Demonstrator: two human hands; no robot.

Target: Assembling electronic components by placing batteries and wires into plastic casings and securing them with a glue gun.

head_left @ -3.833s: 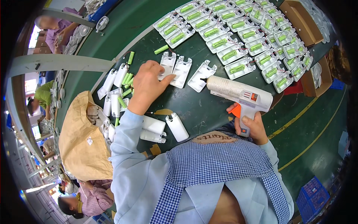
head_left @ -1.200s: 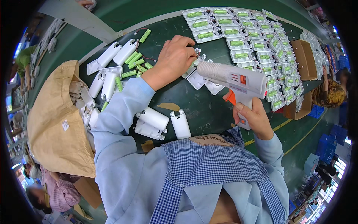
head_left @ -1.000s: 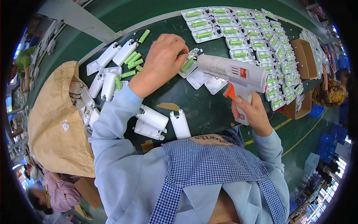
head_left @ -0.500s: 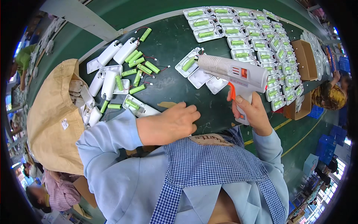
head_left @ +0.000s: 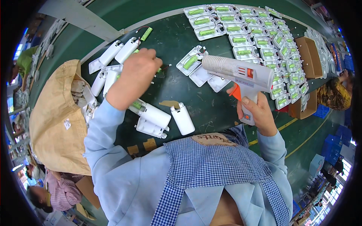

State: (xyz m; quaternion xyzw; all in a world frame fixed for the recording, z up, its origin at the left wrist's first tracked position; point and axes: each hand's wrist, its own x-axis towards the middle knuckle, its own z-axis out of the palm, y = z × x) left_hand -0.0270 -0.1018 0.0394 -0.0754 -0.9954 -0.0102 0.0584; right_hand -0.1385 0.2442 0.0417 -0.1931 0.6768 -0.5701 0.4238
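My right hand (head_left: 257, 113) grips the handle of a white hot glue gun (head_left: 237, 71) with an orange trigger. Its nozzle end points left, near white plastic trays (head_left: 200, 76), one of which carries a green battery (head_left: 190, 62). Over the pile of loose green batteries on the left is my left hand (head_left: 137, 77), its fingers curled downward. The hand hides its fingertips and whatever they may hold. Closer to me lie white plastic cases, one standing apart (head_left: 183, 119) and others (head_left: 152, 115) stacked beside it.
Rows of white trays with batteries and wires (head_left: 243, 39) cover the table's far right. A tan sack (head_left: 56, 116) of white parts leans at the left edge. Cardboard boxes (head_left: 309, 58) stand at the right, near another person (head_left: 333, 92). Someone in a striped top (head_left: 64, 192) is at lower left.
My left hand has moved from in front of me up and left to the battery pile, uncovering the white cases near me. The glue gun has shifted slightly right.
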